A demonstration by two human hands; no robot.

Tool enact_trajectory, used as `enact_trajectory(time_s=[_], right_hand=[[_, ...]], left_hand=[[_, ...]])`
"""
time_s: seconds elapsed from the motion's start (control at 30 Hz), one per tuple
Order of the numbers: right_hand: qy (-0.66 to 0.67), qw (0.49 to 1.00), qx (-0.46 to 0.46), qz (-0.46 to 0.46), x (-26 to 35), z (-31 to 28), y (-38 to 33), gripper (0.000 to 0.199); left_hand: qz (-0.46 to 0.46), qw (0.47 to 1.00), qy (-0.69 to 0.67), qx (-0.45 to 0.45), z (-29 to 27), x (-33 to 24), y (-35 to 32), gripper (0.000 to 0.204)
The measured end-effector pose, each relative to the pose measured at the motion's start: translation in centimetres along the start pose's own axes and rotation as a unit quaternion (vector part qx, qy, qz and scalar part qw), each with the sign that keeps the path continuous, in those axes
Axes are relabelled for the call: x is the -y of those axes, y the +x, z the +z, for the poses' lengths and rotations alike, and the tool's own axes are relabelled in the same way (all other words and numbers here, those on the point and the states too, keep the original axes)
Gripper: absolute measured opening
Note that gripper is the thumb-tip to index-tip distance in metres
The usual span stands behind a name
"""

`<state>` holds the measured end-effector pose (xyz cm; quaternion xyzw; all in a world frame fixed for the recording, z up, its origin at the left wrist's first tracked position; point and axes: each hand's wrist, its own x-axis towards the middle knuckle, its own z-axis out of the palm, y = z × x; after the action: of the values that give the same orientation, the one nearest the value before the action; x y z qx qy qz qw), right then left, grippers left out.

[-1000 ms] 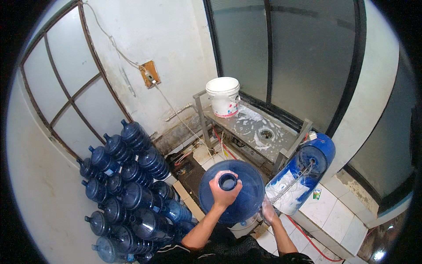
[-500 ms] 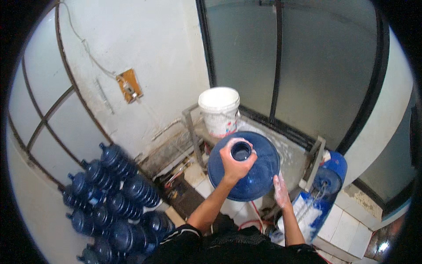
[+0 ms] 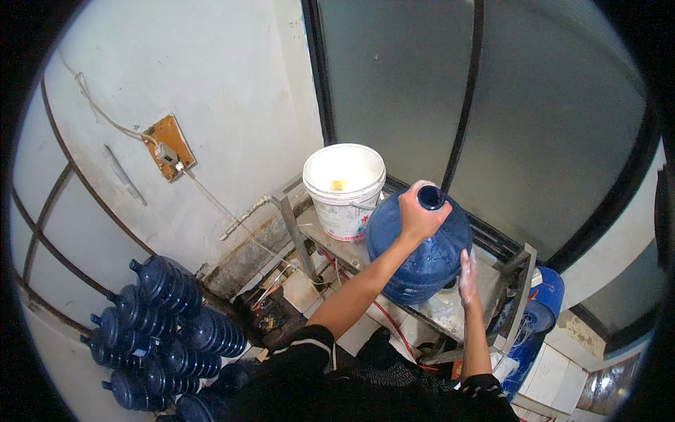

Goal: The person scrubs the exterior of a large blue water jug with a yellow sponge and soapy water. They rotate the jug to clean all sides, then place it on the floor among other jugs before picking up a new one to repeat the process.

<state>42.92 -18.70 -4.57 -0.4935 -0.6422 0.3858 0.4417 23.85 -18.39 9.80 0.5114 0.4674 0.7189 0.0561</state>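
Observation:
A large blue water jug (image 3: 397,264) stands slightly tilted on a metal-framed stand (image 3: 450,316), its round mouth toward me. My left hand (image 3: 420,218) is closed around the jug's neck, with suds on the fingers. Beside the jug's right side, my right hand (image 3: 468,280) has its fingers stretched upward and wet with foam. Whether it touches the jug I cannot tell. Left of the jug stands a white bucket (image 3: 337,219), and a small yellow piece (image 3: 337,186), perhaps a sponge, shows inside it.
Several blue jugs (image 3: 169,288) lie stacked at the lower left. A blue container (image 3: 552,285) sits at the right of the stand. Dark-framed glass panels (image 3: 394,91) rise behind. A white cable (image 3: 218,204) hangs from the wall socket (image 3: 166,153), and a red hose (image 3: 394,320) runs below.
The jug has moved away from me and tipped, so more of its side shows. Both hands have moved along with it. My view has shifted, bringing the bucket's inside into sight.

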Motion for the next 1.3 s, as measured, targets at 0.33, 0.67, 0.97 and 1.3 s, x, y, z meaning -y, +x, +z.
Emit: enact_trajectory(time_s=[0.33, 0.67, 0.97, 1.3], right_hand=[[-0.057, 0.995, -0.057, 0.064, -1.5, 3.9, 8.9, 0.059], [-0.083, 0.976, -0.196, -0.051, -0.9, 5.7, 11.9, 0.049], [-0.019, 0.973, -0.093, -0.209, 14.1, 18.1, 12.8, 0.02], [-0.32, 0.816, 0.47, -0.104, -7.2, 50.2, 36.1, 0.044]], left_hand=[[-0.041, 0.996, 0.006, 0.073, 5.1, 10.6, 5.9, 0.021], [-0.097, 0.952, -0.111, 0.27, 3.2, 15.3, 8.0, 0.064], [-0.054, 0.968, 0.214, 0.121, -13.7, 29.2, 17.4, 0.056], [-0.224, 0.827, 0.407, 0.316, -22.5, 39.7, 20.4, 0.082]])
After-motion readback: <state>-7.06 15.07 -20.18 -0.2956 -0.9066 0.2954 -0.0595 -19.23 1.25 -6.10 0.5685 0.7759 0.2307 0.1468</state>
